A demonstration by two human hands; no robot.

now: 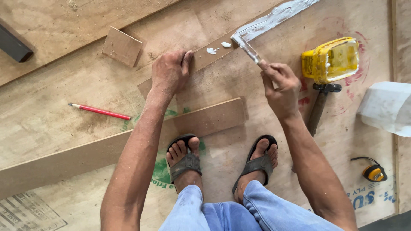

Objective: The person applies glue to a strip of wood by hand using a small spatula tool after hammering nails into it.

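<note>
1. Wood strip (214, 53) with white glue (274, 19) on it runs diagonally from mid-frame up to the top right; that is where I see both hands working.
2. Far upper left, I see a dark bar (13, 42) at the frame edge, and a small square wood offcut (122, 46) lies to its right.
3. Left of centre, a red pencil (100, 111) lies on the plywood floor (64, 85), well apart from the hands.
4. A long plank (128, 147) crosses from lower left towards centre, its end near my left foot.
5. My left hand (170, 72) presses down on the strip, fingers curled over its edge.
6. My right hand (280, 87) pinches a thin scraper blade (248, 49), fingers closed around it; its tip touches the glue.
7. Right of that hand sit a yellow plastic container (332, 60) and a hammer (321, 105) just beside it.
8. Far right, I see a white bag (385, 107) and, lower down, a yellow tape measure (373, 172).
</note>
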